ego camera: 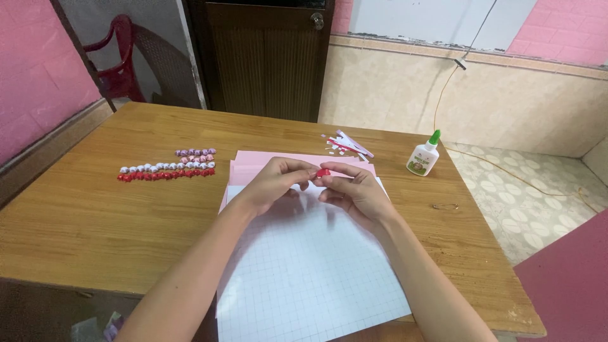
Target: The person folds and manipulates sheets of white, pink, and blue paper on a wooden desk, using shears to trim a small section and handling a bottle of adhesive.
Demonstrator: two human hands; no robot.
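One package shows: a small white plastic glue bottle with a green pointed cap (423,157). It stands upright on the brown wooden desk (95,221), toward the far right edge, well apart from both hands. Its body is squat and rounded, narrowing to the nozzle. On its front sits a label (418,166), roughly rectangular, coloured green with some red and pale patches; its details are too small to tell. No signs or screens are in view.

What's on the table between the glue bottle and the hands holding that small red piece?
In the head view, a small pile of paper scraps lies between the glue bottle and the hands; past it, pink paper and bare wooden table.
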